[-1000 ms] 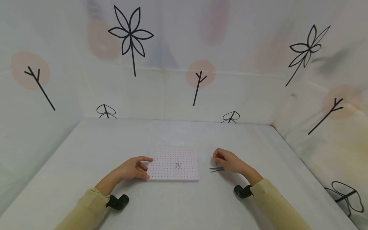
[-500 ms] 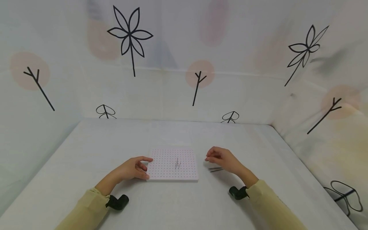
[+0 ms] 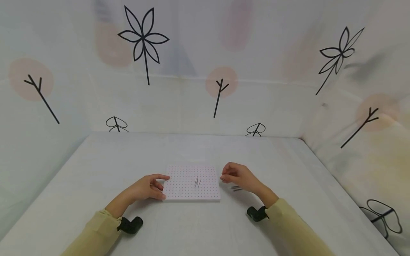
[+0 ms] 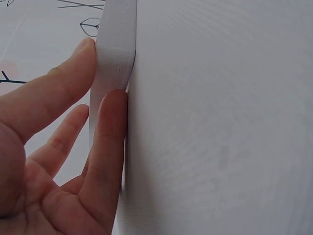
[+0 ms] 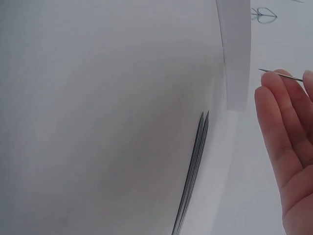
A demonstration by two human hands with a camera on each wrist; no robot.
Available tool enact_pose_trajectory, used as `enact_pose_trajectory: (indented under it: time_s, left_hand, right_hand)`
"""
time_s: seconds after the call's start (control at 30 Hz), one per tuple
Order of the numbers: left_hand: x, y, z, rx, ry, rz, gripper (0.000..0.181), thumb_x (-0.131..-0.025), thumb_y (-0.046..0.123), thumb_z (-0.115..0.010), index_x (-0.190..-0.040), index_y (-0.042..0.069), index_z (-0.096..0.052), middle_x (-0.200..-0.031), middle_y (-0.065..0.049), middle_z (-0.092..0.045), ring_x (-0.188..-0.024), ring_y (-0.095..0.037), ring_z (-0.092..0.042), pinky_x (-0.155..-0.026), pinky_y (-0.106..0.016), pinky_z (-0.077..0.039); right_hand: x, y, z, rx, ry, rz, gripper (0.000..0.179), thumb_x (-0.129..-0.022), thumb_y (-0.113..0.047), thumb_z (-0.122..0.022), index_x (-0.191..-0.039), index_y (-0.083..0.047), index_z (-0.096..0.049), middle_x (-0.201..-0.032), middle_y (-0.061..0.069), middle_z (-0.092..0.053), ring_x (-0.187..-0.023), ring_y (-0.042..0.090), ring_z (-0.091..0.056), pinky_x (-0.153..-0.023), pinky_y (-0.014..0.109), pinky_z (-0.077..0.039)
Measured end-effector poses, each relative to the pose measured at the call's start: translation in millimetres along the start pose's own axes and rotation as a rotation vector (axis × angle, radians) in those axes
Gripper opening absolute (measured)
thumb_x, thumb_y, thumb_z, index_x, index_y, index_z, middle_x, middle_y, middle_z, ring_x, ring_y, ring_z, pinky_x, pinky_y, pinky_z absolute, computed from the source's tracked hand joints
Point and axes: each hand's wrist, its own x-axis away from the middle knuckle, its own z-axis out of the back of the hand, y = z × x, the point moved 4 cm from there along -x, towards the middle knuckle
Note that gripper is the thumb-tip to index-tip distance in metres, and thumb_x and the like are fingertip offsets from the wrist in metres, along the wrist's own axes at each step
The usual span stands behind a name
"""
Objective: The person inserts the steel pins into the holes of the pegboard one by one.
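My left hand (image 3: pixel 147 187) rests against the left side of a white board with a grid of small holes (image 3: pixel 179 190). Its thumb lies at the near left corner and a finger farther up the same side. In the left wrist view the fingertips press on the board's edge (image 4: pixel 115 54). Thumb and fingers of my right hand (image 3: pixel 238 176) pinch a thin, pointed metal needle (image 5: pixel 286 76) just off the board's right edge. Several thin needles (image 3: pixel 197 182) stand in the board right of its middle, some leaning. Beneath the right hand lies a bundle of dark needles (image 5: pixel 191 171).
A white cloth covers the table (image 3: pixel 198 227). Behind it and at both sides hang white curtains (image 3: pixel 182 103) with plant drawings. A black wrist camera (image 3: pixel 130 225) sits at the left cuff, another black camera (image 3: pixel 256 214) at the right.
My right hand has moved left with the needle, from above the bundle to near the board's right edge. The left hand and the board stay in place.
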Motion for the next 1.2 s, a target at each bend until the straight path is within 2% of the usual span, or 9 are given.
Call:
enact_pose_trajectory:
  time_s: [0.2,0.4,0.63,0.9,1.07,1.2]
  left_hand:
    - [-0.4,-1.0,-0.4,0.004,-0.006,-0.005,0.066,-0.070,0.006,-0.081,-0.129,0.005,-0.052,-0.093,-0.009,-0.056,-0.078,-0.018,-0.059,-0.070,-0.031,-0.047]
    - [0.4,0.7,0.3,0.001,-0.004,-0.006,0.066,-0.070,0.006,-0.081,-0.129,0.004,-0.052,-0.092,-0.009,-0.056,-0.078,-0.018,-0.059,-0.071,-0.031,-0.046]
    - [0.4,0.6,0.2,-0.009,0.001,-0.002,0.066,-0.070,0.006,-0.081,-0.129,0.005,-0.053,-0.092,-0.008,-0.056,-0.078,-0.017,-0.060,-0.071,-0.031,-0.046]
    - [-0.1,0.6,-0.6,-0.008,-0.004,-0.009,0.065,-0.070,0.006,-0.080,-0.129,0.005,-0.052,-0.092,-0.009,-0.056,-0.078,-0.018,-0.059,-0.071,-0.032,-0.046]
    - [0.2,0.6,-0.6,-0.019,0.002,-0.006,0.065,-0.070,0.006,-0.081,-0.129,0.005,-0.053,-0.091,-0.008,-0.056,-0.077,-0.018,-0.059,-0.071,-0.032,-0.046]
    - [0.1,0.2,-0.5,-0.020,0.004,-0.003,0.065,-0.070,0.006,-0.081,-0.129,0.005,-0.053,-0.091,-0.008,-0.056,-0.077,-0.018,-0.059,-0.072,-0.032,-0.046]
  right_hand:
    - [-4.9,-4,-7,-0.026,-0.012,0.032,0.012,-0.087,-0.005,-0.065,-0.092,-0.002,-0.056,-0.086,0.007,-0.065,-0.077,0.019,-0.065,-0.068,0.027,-0.051]
    - [-9.3,-8,-14,-0.014,-0.020,0.045,0.010,-0.087,-0.007,-0.066,-0.091,-0.004,-0.056,-0.085,0.004,-0.065,-0.075,0.016,-0.064,-0.066,0.033,-0.052]
    - [-13.9,-12,-22,-0.021,-0.033,0.041,0.010,-0.086,-0.006,-0.066,-0.090,-0.006,-0.057,-0.085,0.004,-0.065,-0.073,0.016,-0.063,-0.068,0.028,-0.051]
    - [-19.1,-18,-33,-0.024,-0.044,0.062,0.010,-0.086,-0.003,-0.065,-0.090,-0.001,-0.057,-0.086,0.010,-0.066,-0.073,0.021,-0.063,-0.067,0.030,-0.051]
    - [-17.4,-37,-35,-0.009,-0.055,0.079,0.009,-0.085,0.003,-0.063,-0.089,0.004,-0.056,-0.087,0.017,-0.066,-0.074,0.031,-0.063,-0.067,0.035,-0.052]
    - [-14.4,-56,-36,-0.018,-0.075,0.088,0.007,-0.085,0.006,-0.062,-0.088,0.006,-0.055,-0.087,0.020,-0.065,-0.077,0.034,-0.063,-0.069,0.036,-0.052]
